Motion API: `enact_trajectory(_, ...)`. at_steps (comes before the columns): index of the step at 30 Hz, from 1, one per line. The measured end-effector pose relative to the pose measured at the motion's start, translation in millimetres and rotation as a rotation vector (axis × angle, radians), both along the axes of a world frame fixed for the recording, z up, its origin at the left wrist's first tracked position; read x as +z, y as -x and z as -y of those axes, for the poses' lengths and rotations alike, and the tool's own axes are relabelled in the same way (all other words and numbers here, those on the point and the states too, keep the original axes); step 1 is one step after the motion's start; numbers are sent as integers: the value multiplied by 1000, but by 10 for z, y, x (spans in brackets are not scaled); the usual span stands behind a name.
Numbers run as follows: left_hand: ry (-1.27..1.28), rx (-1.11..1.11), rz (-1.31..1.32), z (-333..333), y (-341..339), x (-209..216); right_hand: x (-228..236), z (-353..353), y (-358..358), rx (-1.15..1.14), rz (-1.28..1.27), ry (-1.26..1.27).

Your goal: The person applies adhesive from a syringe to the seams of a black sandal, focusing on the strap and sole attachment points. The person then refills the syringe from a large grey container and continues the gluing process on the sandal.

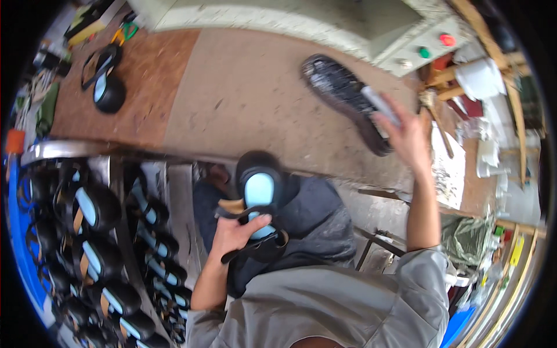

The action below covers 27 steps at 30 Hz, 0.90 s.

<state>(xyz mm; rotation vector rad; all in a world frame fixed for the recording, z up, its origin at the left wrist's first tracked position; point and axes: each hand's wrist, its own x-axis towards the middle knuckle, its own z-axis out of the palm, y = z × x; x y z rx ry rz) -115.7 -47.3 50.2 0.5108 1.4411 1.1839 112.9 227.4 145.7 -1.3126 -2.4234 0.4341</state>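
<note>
At six o'clock from worktop, my left hand clenched around black shoe upper on pale blue last, over my lap; heel strap partly hidden under fingers. At two o'clock, right hand grips black sole plus light-coloured object, blurred, cannot identify. At eight o'clock, rack of similar lasted uppers, lower rows cut off by rim.

Your left hand grips a glossy black shoe upper on a smooth pale-blue plastic last. Your right hand lifts a matt, grimy rubber sole. The workbench looks rough and worn.
</note>
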Motion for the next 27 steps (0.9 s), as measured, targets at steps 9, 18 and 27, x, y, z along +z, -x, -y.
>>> enact_trajectory(9, -171, -324, -182, -134, 592, -63, 505, 315, -319, -20, 29, 177)
enact_trajectory(18, -333, -453, -413, -242, 701, -148, -171, 632, 499, 453, -509, 381)
enact_trajectory(27, -357, -445, -434, -235, 698, -111, -204, 606, 559, 526, -445, 424)
